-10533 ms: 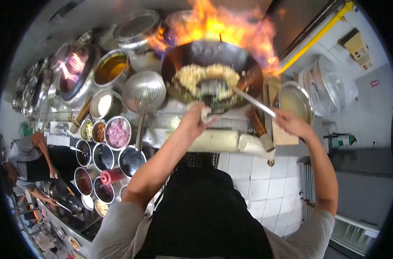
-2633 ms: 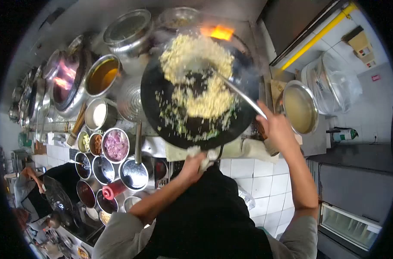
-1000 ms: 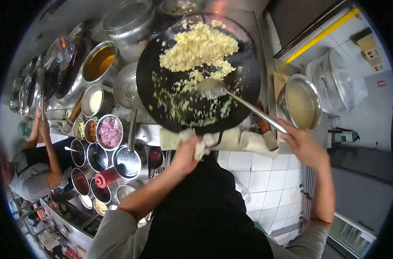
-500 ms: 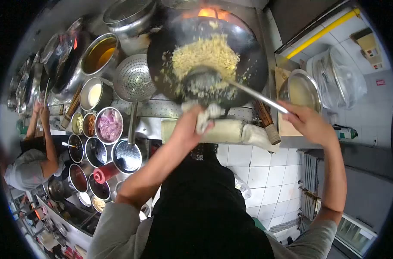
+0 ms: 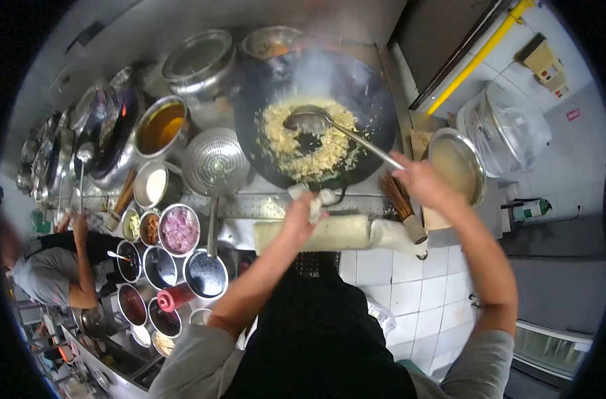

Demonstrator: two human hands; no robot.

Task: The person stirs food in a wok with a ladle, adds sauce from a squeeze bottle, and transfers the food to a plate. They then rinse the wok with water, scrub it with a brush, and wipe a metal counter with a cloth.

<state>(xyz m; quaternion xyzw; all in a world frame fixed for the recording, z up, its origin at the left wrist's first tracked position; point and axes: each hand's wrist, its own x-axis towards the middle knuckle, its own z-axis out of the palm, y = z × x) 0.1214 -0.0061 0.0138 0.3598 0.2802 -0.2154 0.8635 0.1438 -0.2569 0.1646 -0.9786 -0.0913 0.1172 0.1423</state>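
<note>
A black wok (image 5: 263, 149) sits on the stove, holding a ring of yellowish fried rice (image 5: 333, 143) with greenish bits. Steam rises from its far side. My left hand (image 5: 302, 218) is closed round a whitish cloth (image 5: 316, 203) at the wok's near rim; the wok's handle is mostly hidden under it. My right hand (image 5: 424, 179) grips the handle of a long metal ladle (image 5: 356, 138), whose bowl rests in the rice near the wok's middle.
To the left are a perforated strainer (image 5: 216, 161), an oil pot (image 5: 162, 130), chopped onions (image 5: 180, 229) and several sauce pots. A folded towel (image 5: 309, 234) lies along the front edge. Right are a bamboo brush (image 5: 404, 206) and steel bowl (image 5: 457, 166). Another person (image 5: 60, 266) works far left.
The rice has gone from a tossed heap, with grains in the air, to a ring in the wok. The ladle bowl has moved up into it. The flame behind the wok no longer shows.
</note>
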